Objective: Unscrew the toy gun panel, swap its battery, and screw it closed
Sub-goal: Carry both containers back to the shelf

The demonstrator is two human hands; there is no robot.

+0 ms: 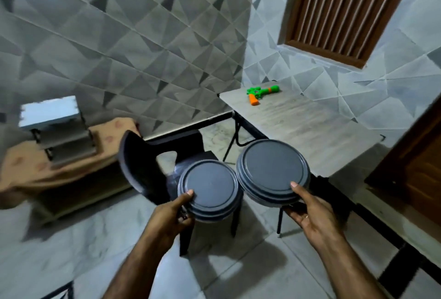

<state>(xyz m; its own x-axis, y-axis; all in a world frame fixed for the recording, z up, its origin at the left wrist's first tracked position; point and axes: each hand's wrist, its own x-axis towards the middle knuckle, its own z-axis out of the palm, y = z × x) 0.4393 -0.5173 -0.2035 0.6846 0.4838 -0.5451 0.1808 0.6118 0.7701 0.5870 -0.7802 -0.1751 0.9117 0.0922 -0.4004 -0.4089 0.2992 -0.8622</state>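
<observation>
Left hand (176,213): gripped small tub (207,186), thumb atop.
Right hand (310,213): gripped larger tub (272,167) likewise.
Gun (262,93): far beyond hands, untouched.
Risk: tubs crowded; knock might loosen grip.

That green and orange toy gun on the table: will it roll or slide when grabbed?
The toy gun lies flat on its side, and its knobbly body and angled handle should stop it rolling. It looks like hard, light plastic, so it could skid on the smooth table if nudged.

Toy gun (262,93) on table (310,127)
</observation>
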